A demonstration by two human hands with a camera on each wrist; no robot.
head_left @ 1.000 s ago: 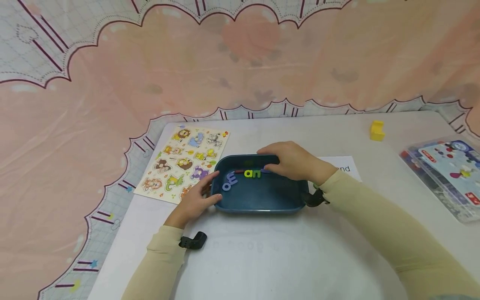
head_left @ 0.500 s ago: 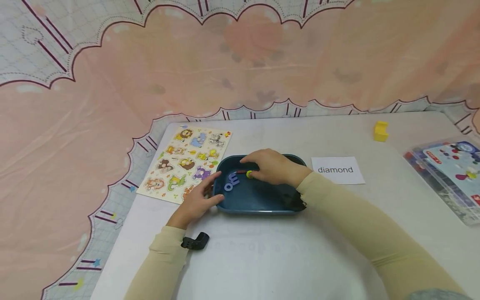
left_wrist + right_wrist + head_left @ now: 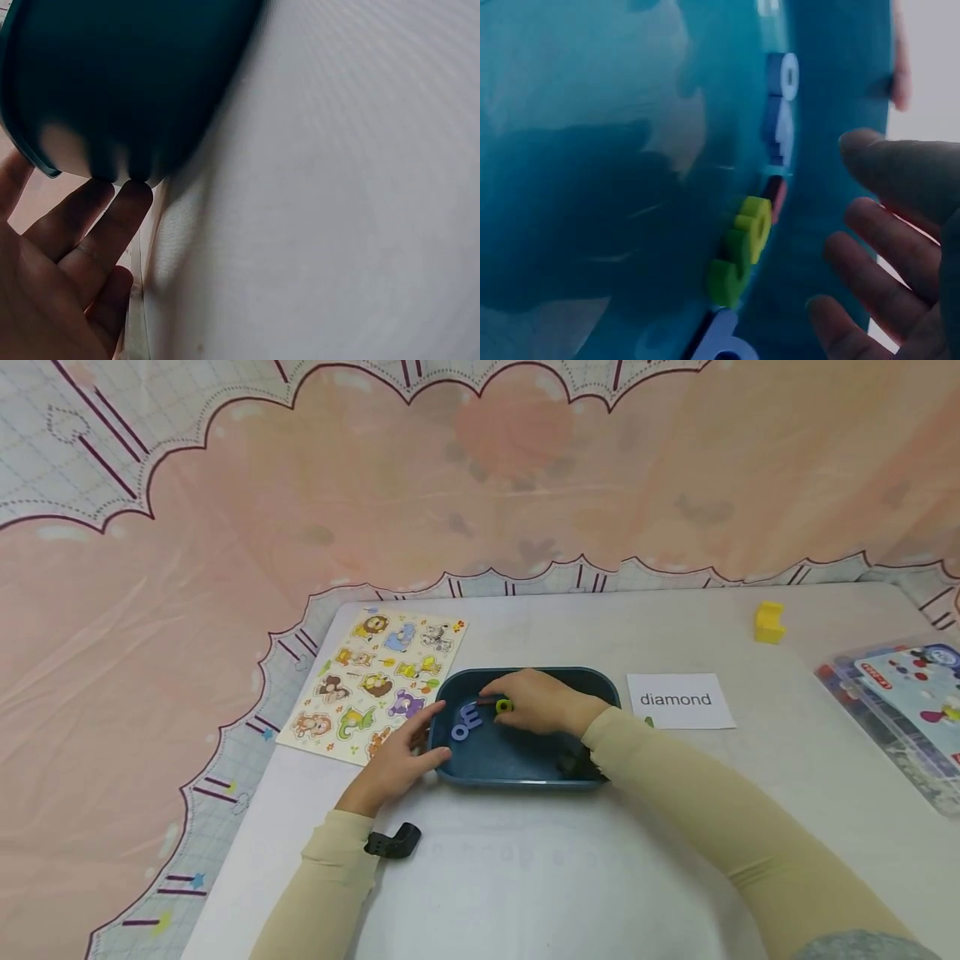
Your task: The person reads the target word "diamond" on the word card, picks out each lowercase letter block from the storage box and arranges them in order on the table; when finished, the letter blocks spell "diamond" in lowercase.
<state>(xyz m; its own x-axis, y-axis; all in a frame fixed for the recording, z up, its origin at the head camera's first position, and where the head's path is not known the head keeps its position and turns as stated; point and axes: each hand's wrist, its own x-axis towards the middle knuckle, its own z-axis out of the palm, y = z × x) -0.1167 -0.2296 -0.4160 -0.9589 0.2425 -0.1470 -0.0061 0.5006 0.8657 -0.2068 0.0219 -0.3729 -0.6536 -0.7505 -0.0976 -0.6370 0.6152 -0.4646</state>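
Chunky yellow and green letters (image 3: 742, 244) sit along the far wall inside the dark-blue rectangular tray (image 3: 510, 760). Your right hand (image 3: 543, 703) hangs near them, loose — nothing gripped; your left hand (image 3: 393, 768), unclenched, touches the left edge — tray floor spreads toward the near rim.

tray (image 3: 517, 762): dark teal | letters (image 3: 470, 717): purple, yellow, green | sheet (image 3: 375, 683): cream, animal-patterned | block (image 3: 768, 625): yellow

yellow letter (image 3: 745, 223) against green letter (image 3: 726, 283) in blue tray (image 3: 840, 82) — right hand (image 3: 900, 245) nearby
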